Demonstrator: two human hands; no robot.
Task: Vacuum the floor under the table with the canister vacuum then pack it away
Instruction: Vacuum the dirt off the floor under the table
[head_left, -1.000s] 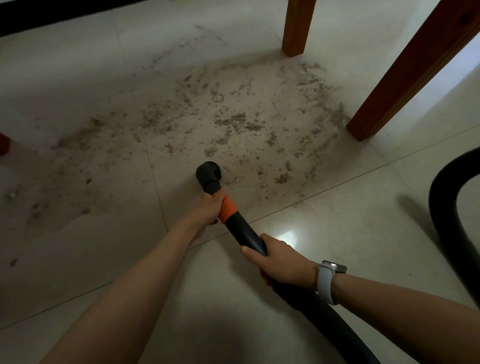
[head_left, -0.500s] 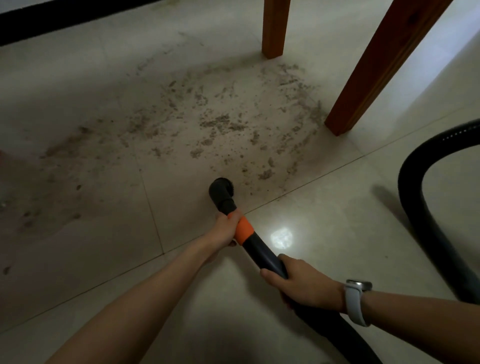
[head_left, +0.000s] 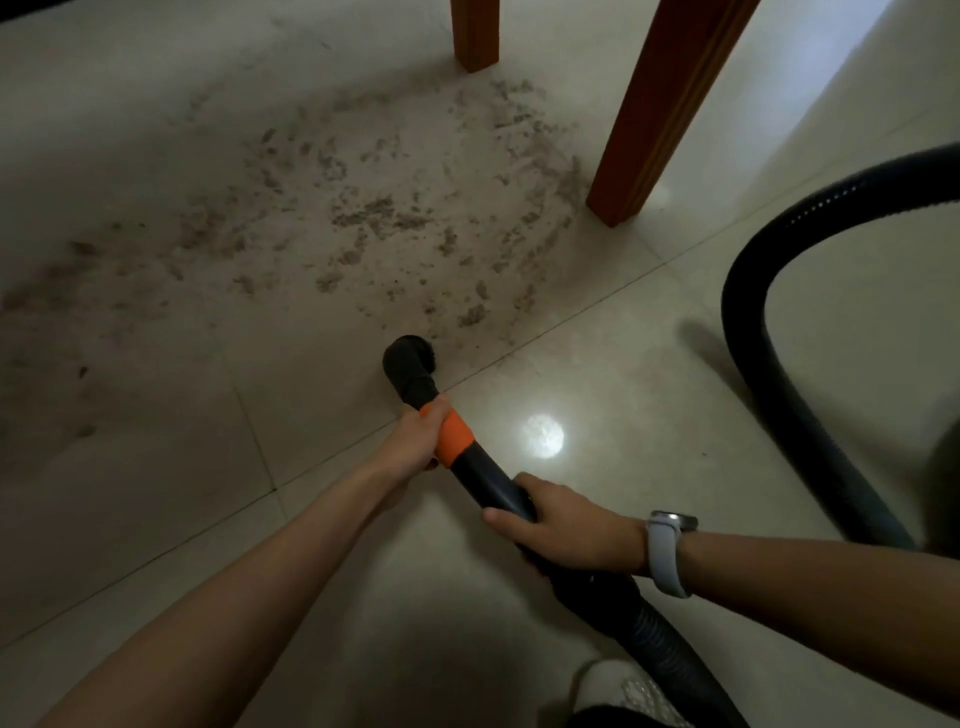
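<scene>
A black vacuum nozzle (head_left: 410, 364) points down at the pale tiled floor, at the near edge of a wide patch of brown dirt (head_left: 363, 218). My left hand (head_left: 418, 436) grips the nozzle tube at its orange collar (head_left: 454, 436). Further back, my right hand (head_left: 561, 525), with a white watch on the wrist, is closed around the black tube. The ribbed black hose (head_left: 758, 332) runs from under my right hand and loops across the floor on the right. The canister itself is out of view.
Two reddish wooden table legs stand beyond the dirt: a far table leg (head_left: 475, 34) and a near table leg (head_left: 649, 114). A bright light spot (head_left: 543, 435) reflects on the tile beside the tube. My shoe (head_left: 618, 691) shows at the bottom edge.
The nozzle has been drawn back toward me, from inside the dirt patch to its near edge. Both hands keep their grip, and more of the hose loop shows on the right.
</scene>
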